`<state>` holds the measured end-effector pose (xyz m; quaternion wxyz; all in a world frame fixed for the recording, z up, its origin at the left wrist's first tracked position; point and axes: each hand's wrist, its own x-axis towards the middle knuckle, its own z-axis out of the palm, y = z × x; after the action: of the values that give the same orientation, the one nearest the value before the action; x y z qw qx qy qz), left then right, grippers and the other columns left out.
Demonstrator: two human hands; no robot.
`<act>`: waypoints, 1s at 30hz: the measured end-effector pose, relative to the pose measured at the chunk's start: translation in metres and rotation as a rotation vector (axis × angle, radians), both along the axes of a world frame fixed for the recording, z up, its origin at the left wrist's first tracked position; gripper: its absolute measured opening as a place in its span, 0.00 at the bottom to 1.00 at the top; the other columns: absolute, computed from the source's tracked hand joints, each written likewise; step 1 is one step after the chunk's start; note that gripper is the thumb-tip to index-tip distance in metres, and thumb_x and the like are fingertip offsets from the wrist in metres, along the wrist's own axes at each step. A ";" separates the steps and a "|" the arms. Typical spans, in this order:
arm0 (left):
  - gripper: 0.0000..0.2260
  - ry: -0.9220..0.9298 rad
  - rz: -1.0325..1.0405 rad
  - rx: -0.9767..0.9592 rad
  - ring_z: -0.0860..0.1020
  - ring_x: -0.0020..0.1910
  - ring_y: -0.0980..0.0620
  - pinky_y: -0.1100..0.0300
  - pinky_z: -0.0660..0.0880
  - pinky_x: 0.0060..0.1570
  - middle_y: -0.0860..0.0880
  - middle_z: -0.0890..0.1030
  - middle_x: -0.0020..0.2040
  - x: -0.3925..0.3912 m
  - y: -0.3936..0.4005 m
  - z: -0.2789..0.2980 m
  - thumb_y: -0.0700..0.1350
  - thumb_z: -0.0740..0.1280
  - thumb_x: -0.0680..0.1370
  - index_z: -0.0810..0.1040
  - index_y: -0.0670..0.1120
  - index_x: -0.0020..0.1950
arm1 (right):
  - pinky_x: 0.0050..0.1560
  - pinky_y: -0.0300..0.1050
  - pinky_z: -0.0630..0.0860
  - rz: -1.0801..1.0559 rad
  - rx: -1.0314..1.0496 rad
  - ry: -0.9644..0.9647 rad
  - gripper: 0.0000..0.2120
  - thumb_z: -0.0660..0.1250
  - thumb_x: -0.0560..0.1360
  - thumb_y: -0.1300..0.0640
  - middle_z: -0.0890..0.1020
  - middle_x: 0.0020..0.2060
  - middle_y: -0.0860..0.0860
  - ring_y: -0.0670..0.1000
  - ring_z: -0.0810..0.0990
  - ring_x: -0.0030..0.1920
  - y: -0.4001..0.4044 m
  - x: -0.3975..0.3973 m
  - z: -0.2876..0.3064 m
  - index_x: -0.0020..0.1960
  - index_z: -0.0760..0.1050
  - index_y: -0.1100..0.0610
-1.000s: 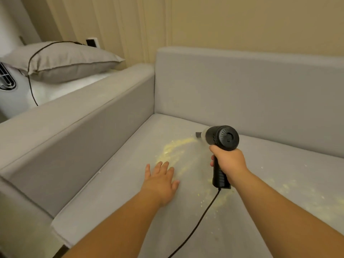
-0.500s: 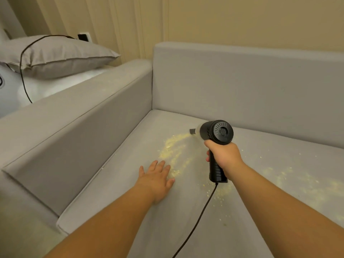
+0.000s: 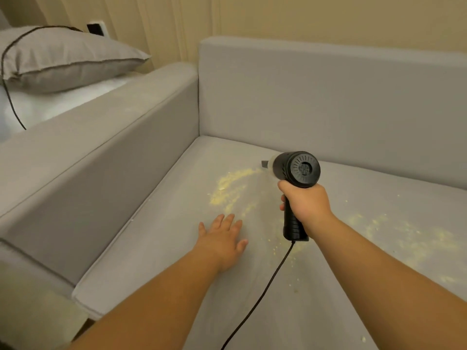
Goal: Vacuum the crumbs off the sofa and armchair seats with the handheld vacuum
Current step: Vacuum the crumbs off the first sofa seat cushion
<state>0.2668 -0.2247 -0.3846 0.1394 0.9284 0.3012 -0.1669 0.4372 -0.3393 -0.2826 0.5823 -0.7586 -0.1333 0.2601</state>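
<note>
handheld vacuum sits in my right hand, fingers curled tight round its black handle, the round vented rear cap facing me just above the knuckles. its clear nozzle pokes out beyond the grip, away from me and slightly left, tip low over the sofa seat close to the backrest; i cannot tell whether the tip touches the fabric. the black cord drops from the bottom of the handle, below the grip, and trails toward me across the cushion and out of view.

the yellow crumbs lie in a curved streak starting just ahead of the nozzle and sweeping left of the grip. a thinner scatter of crumbs sits under and just below the handle, and a paler patch spreads well to the right of the grip.

my left hand lies flat on the seat, fingers straight and spread, palm down, holding nothing. it is left of the grip and nearer to me, fingertips close to the near end of the streak.

far left of the grip runs the armrest, and beyond it a grey pillow with a dark cable looped over it.
</note>
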 end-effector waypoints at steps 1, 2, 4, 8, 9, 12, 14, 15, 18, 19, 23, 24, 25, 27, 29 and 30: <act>0.29 -0.005 0.000 0.006 0.39 0.83 0.49 0.31 0.43 0.77 0.53 0.40 0.85 -0.001 -0.001 0.001 0.62 0.47 0.86 0.45 0.54 0.85 | 0.48 0.55 0.84 -0.002 -0.005 -0.003 0.05 0.73 0.73 0.58 0.84 0.39 0.57 0.53 0.84 0.34 -0.001 0.001 0.000 0.49 0.81 0.57; 0.29 -0.016 0.013 0.010 0.39 0.83 0.49 0.31 0.43 0.77 0.53 0.40 0.85 -0.003 0.000 0.003 0.62 0.47 0.86 0.45 0.54 0.85 | 0.48 0.56 0.84 -0.003 -0.009 -0.003 0.06 0.73 0.73 0.58 0.84 0.39 0.57 0.53 0.85 0.34 -0.001 0.001 0.000 0.49 0.81 0.57; 0.29 -0.053 0.056 0.033 0.39 0.83 0.48 0.32 0.43 0.78 0.52 0.40 0.85 -0.009 0.006 0.005 0.62 0.47 0.86 0.45 0.54 0.85 | 0.47 0.55 0.84 0.009 0.009 -0.014 0.05 0.73 0.73 0.58 0.84 0.39 0.57 0.54 0.85 0.35 -0.001 0.001 0.002 0.48 0.81 0.57; 0.29 -0.075 0.133 0.055 0.39 0.83 0.48 0.32 0.42 0.78 0.52 0.40 0.85 -0.028 -0.002 -0.008 0.62 0.46 0.86 0.45 0.55 0.85 | 0.46 0.52 0.83 0.017 0.035 0.027 0.05 0.74 0.74 0.58 0.84 0.39 0.57 0.56 0.84 0.36 -0.011 -0.003 -0.008 0.49 0.80 0.57; 0.29 -0.073 0.135 0.060 0.39 0.83 0.48 0.32 0.42 0.77 0.53 0.39 0.85 -0.033 -0.009 -0.012 0.62 0.47 0.85 0.45 0.56 0.85 | 0.45 0.52 0.83 0.009 0.032 0.036 0.06 0.74 0.74 0.59 0.84 0.39 0.57 0.56 0.84 0.36 -0.016 -0.006 -0.012 0.50 0.81 0.58; 0.29 -0.086 0.164 0.053 0.38 0.83 0.47 0.30 0.41 0.76 0.53 0.38 0.84 -0.039 -0.022 -0.021 0.62 0.46 0.85 0.43 0.59 0.84 | 0.46 0.51 0.83 0.014 0.025 0.053 0.06 0.74 0.75 0.59 0.84 0.39 0.57 0.56 0.84 0.37 -0.020 -0.011 -0.017 0.50 0.80 0.58; 0.29 -0.093 0.198 0.045 0.37 0.83 0.46 0.30 0.42 0.76 0.54 0.37 0.84 -0.038 -0.021 -0.024 0.64 0.46 0.85 0.41 0.61 0.84 | 0.46 0.51 0.83 0.023 0.037 0.049 0.05 0.74 0.75 0.59 0.83 0.39 0.57 0.56 0.84 0.37 -0.015 -0.010 -0.019 0.49 0.80 0.57; 0.29 -0.078 0.208 0.043 0.38 0.83 0.46 0.29 0.42 0.76 0.54 0.37 0.84 -0.037 -0.019 -0.025 0.65 0.45 0.84 0.41 0.62 0.83 | 0.45 0.51 0.82 0.030 0.037 0.039 0.05 0.74 0.74 0.59 0.83 0.38 0.56 0.56 0.84 0.36 -0.012 -0.010 -0.020 0.48 0.80 0.57; 0.30 0.012 0.186 0.043 0.38 0.83 0.45 0.28 0.41 0.75 0.55 0.36 0.84 -0.035 -0.019 -0.028 0.68 0.43 0.83 0.39 0.64 0.83 | 0.43 0.50 0.81 0.035 0.023 0.003 0.05 0.74 0.73 0.59 0.83 0.36 0.56 0.55 0.83 0.34 -0.007 -0.013 -0.026 0.47 0.80 0.57; 0.30 0.024 0.182 0.038 0.38 0.83 0.45 0.28 0.41 0.75 0.55 0.36 0.84 -0.033 -0.019 -0.028 0.68 0.43 0.83 0.39 0.64 0.83 | 0.43 0.50 0.81 0.029 0.029 0.004 0.04 0.73 0.74 0.59 0.83 0.37 0.56 0.55 0.83 0.35 -0.005 -0.013 -0.027 0.47 0.80 0.57; 0.30 0.037 0.163 0.039 0.37 0.83 0.45 0.27 0.42 0.74 0.54 0.36 0.84 -0.033 -0.018 -0.029 0.69 0.43 0.82 0.38 0.64 0.82 | 0.43 0.50 0.81 0.025 0.034 0.006 0.03 0.73 0.74 0.59 0.83 0.37 0.56 0.56 0.83 0.36 -0.003 -0.013 -0.029 0.46 0.79 0.57; 0.30 0.039 0.155 0.044 0.37 0.83 0.44 0.27 0.42 0.74 0.54 0.36 0.84 -0.035 -0.017 -0.030 0.68 0.43 0.82 0.38 0.64 0.82 | 0.43 0.49 0.80 0.030 0.035 0.003 0.03 0.74 0.74 0.59 0.82 0.36 0.56 0.56 0.82 0.35 0.000 -0.014 -0.029 0.46 0.79 0.57; 0.30 0.037 0.149 0.046 0.37 0.83 0.44 0.27 0.42 0.74 0.54 0.35 0.84 -0.036 -0.017 -0.030 0.68 0.43 0.83 0.38 0.65 0.82 | 0.42 0.48 0.80 0.027 0.038 0.003 0.03 0.74 0.74 0.59 0.82 0.36 0.56 0.55 0.82 0.35 0.001 -0.013 -0.029 0.46 0.80 0.57; 0.29 0.028 0.148 0.045 0.37 0.83 0.44 0.27 0.41 0.74 0.54 0.35 0.84 -0.036 -0.016 -0.030 0.68 0.43 0.83 0.38 0.65 0.82 | 0.41 0.48 0.80 0.018 0.043 0.010 0.04 0.74 0.74 0.59 0.82 0.36 0.55 0.55 0.82 0.34 0.004 -0.013 -0.029 0.48 0.80 0.58; 0.30 0.036 0.152 0.038 0.37 0.83 0.44 0.26 0.41 0.74 0.54 0.35 0.84 -0.035 -0.015 -0.030 0.68 0.43 0.82 0.38 0.65 0.82 | 0.42 0.49 0.81 0.020 0.040 0.018 0.05 0.74 0.74 0.59 0.83 0.36 0.55 0.55 0.83 0.34 0.005 -0.014 -0.029 0.48 0.81 0.57; 0.30 0.046 0.152 0.037 0.36 0.83 0.44 0.26 0.41 0.74 0.54 0.34 0.84 -0.035 -0.015 -0.030 0.69 0.43 0.82 0.37 0.65 0.82 | 0.42 0.49 0.81 0.027 0.038 0.019 0.05 0.74 0.74 0.59 0.83 0.36 0.55 0.55 0.83 0.34 0.005 -0.015 -0.029 0.48 0.81 0.57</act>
<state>0.2323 -0.2395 -0.4142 0.1277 0.9011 0.3772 -0.1717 0.4226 -0.3340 -0.3117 0.5941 -0.7431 -0.1429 0.2726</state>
